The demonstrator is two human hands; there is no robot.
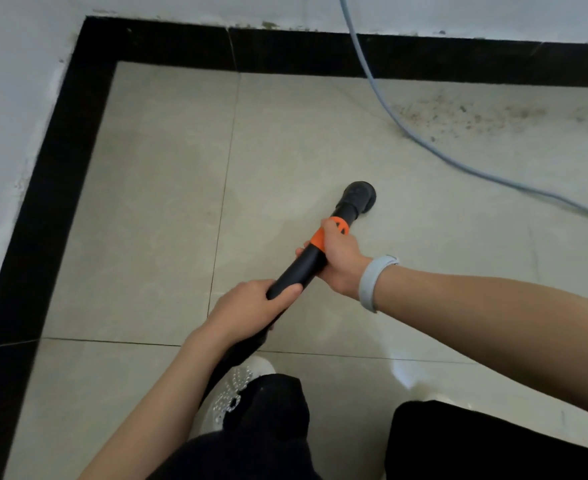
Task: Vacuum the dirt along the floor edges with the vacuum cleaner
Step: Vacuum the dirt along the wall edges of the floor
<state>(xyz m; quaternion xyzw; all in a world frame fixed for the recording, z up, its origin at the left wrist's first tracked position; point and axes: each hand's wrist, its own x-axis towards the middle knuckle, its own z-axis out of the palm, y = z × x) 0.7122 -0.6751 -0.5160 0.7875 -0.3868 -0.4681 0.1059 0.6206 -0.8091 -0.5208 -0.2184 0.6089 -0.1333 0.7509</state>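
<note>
Both hands grasp the wand [297, 268], left hand [251, 306] low and right hand [337, 258] near the orange collar, steering its nozzle [360, 192] on the tile, apparently toward the dirt [465, 116] by the baseboard [458, 60].

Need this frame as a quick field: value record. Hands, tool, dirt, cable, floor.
left hand: grips the lower black wand
right hand: grips the wand at the orange collar; pale wristband
wand: black, angled forward and down
nozzle: round, black, on a tile, short of the dirt
dirt: dark specks along the far baseboard, right of the cable
cable: pale blue, from the wall across the floor to the right
floor: beige tiles, black baseboard
</note>
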